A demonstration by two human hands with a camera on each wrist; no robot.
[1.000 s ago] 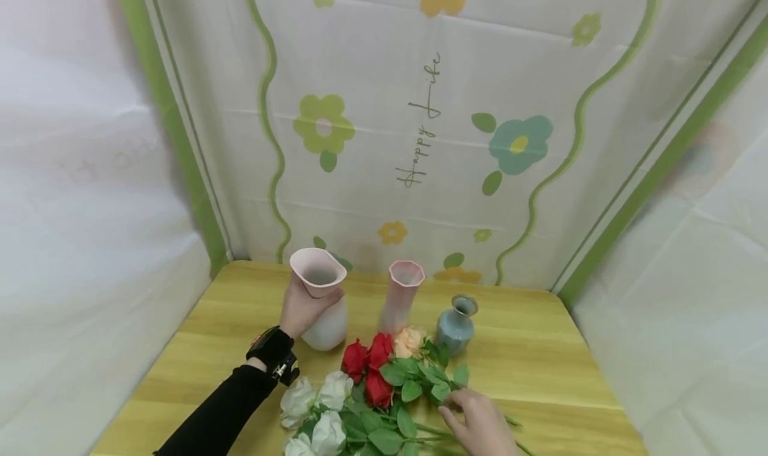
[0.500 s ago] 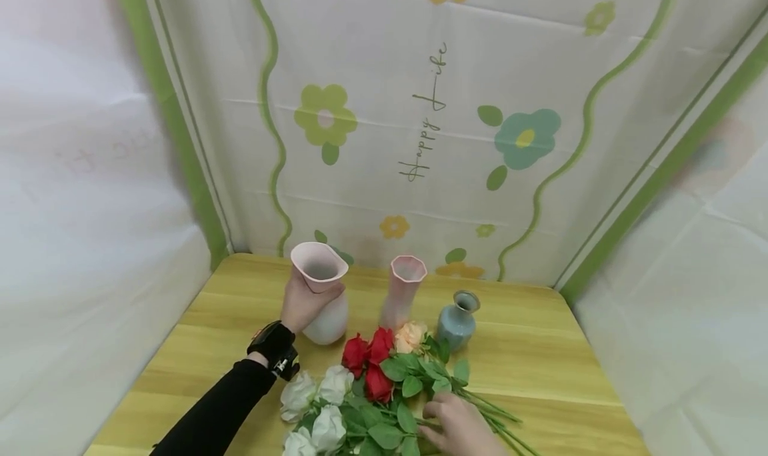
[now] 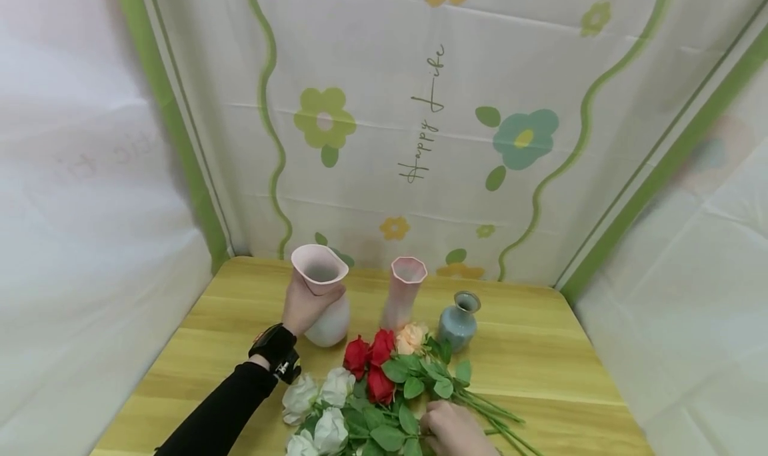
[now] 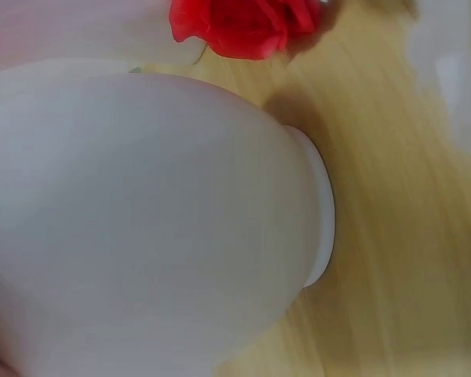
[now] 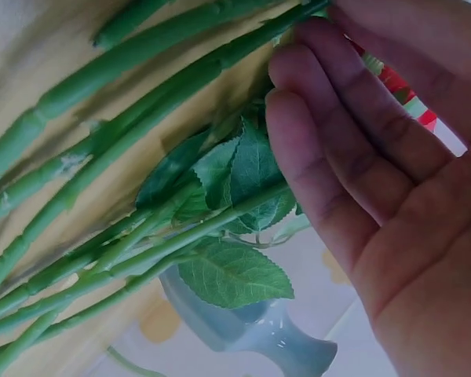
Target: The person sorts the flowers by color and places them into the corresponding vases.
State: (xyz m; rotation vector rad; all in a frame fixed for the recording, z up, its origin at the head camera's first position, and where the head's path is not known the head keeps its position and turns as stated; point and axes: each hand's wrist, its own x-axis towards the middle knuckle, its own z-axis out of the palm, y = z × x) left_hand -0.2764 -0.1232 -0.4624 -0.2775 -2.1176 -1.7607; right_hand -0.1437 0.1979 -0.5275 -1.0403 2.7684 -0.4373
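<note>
My left hand (image 3: 303, 303) grips the neck of a white-and-pink vase (image 3: 327, 326) with a wavy rim. The vase stands upright; its round body (image 4: 157, 220) and foot fill much of the left wrist view. At the front, my right hand (image 3: 453, 429) is over the stems of the white roses (image 3: 330, 431). Its thumb and index finger pinch a green rose stem (image 5: 251, 39), the other fingers curled loosely beside it. Red roses (image 3: 381, 384) and a peach rose (image 3: 411, 338) lie just beyond, their stems (image 3: 495, 409) pointing right.
A tall pink vase (image 3: 399, 303) with a faceted rim stands mid-table behind the red roses. To its right is a small blue-grey vase (image 3: 457, 329). The wooden table (image 3: 540, 356) is enclosed by white curtains (image 3: 372, 196) with printed flowers.
My right hand has moved left and down from the peach and red rose stems to the white rose stems, and its fingers have closed there. The left hand keeps its grip on the vase.
</note>
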